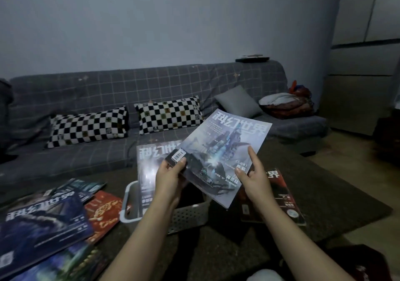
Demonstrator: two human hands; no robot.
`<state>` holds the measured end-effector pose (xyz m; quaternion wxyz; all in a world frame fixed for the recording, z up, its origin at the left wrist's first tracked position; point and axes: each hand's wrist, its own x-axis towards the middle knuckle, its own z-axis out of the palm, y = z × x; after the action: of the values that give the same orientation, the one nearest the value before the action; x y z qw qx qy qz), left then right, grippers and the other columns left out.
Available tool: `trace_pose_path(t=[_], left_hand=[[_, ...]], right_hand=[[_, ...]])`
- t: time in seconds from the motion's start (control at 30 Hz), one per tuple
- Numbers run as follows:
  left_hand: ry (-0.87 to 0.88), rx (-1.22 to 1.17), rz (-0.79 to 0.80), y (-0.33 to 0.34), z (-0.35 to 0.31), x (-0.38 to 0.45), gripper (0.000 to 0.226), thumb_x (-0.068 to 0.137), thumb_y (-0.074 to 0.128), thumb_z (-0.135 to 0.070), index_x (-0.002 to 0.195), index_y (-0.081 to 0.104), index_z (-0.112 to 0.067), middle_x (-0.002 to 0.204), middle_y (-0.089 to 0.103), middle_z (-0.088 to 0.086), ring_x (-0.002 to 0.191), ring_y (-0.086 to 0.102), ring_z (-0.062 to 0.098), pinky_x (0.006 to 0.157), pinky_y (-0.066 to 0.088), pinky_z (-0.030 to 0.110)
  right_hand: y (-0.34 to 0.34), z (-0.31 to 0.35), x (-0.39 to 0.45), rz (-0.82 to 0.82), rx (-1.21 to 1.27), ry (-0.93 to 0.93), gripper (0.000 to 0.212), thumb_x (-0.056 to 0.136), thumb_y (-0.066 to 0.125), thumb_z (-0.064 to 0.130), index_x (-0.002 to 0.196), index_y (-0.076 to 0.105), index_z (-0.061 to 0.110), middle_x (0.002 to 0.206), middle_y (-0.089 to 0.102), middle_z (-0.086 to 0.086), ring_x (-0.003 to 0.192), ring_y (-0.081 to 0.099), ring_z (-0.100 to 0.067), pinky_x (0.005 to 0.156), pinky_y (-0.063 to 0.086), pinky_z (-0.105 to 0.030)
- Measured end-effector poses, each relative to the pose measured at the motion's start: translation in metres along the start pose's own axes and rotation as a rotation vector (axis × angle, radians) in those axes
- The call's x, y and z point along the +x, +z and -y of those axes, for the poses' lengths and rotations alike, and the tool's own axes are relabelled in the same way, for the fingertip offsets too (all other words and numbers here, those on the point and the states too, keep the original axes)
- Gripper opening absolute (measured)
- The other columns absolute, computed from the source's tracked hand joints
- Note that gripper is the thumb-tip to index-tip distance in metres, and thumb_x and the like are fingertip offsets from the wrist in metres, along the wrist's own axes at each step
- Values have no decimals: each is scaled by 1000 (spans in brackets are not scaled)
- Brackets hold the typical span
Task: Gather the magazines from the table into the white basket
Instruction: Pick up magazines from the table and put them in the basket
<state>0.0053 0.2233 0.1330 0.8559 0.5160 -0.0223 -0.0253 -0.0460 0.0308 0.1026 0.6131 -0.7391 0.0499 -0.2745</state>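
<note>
Hands held 1 pale magazine [220, 150] in the air above the white basket [188, 215], tilted with its title end away from the person. The left hand [171, 176] pinched the near left corner by the barcode, thumb on the cover; the right hand [253, 174] gripped the right edge, thumb on the cover and forefinger stretched up along it. The basket stood on the dark surface [324, 194] directly below, and 1 magazine [149, 163] already stood upright inside it, leaning at the far wall.

This looked like the carrying step, partway through the job: a spread of magazines [43, 222] lay overlapped at the left of the surface, with an orange one [104, 211] nearest the basket, and a red magazine [281, 196] lay at the right, just beside the basket.

The next move probably called for tipping the held magazine upright and lowering it into the basket, in front of the standing one, before letting go.
</note>
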Motion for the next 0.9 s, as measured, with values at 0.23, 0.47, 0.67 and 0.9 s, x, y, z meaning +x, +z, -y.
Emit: trace_pose_path(t=[0.23, 0.47, 0.67, 0.9], left_hand=[[-2, 541, -1, -85, -45, 25, 41, 79, 72, -3, 118, 63, -7, 92, 70, 11, 60, 65, 13, 44, 45, 18], [111, 866, -157, -124, -23, 49, 33, 71, 80, -12, 84, 52, -23, 88, 64, 0, 71, 61, 10, 54, 48, 23], [110, 1128, -245, -139, -5, 54, 40, 67, 84, -31, 88, 52, -20, 82, 65, 0, 76, 64, 21, 69, 54, 43], [85, 1255, -234, -146, 6, 49, 69, 60, 87, -30, 116, 48, -21, 111, 66, 0, 99, 62, 20, 85, 51, 39]], right_hand=[[52, 7, 22, 252, -92, -66, 66, 89, 58, 8, 143, 31, 32, 147, 31, 7, 123, 39, -5, 94, 41, -21], [105, 0, 41, 285, -231, -211, 66, 88, 56, 3, 142, 33, 33, 129, 39, 12, 118, 37, 0, 87, 34, -6], [133, -22, 61, 292, -389, -211, 70, 88, 54, 0, 141, 32, 39, 129, 44, 10, 89, 45, 6, 62, 40, 1], [131, -50, 57, 357, -639, -181, 70, 87, 60, 16, 143, 25, 39, 123, 51, 4, 113, 39, -15, 97, 35, -31]])
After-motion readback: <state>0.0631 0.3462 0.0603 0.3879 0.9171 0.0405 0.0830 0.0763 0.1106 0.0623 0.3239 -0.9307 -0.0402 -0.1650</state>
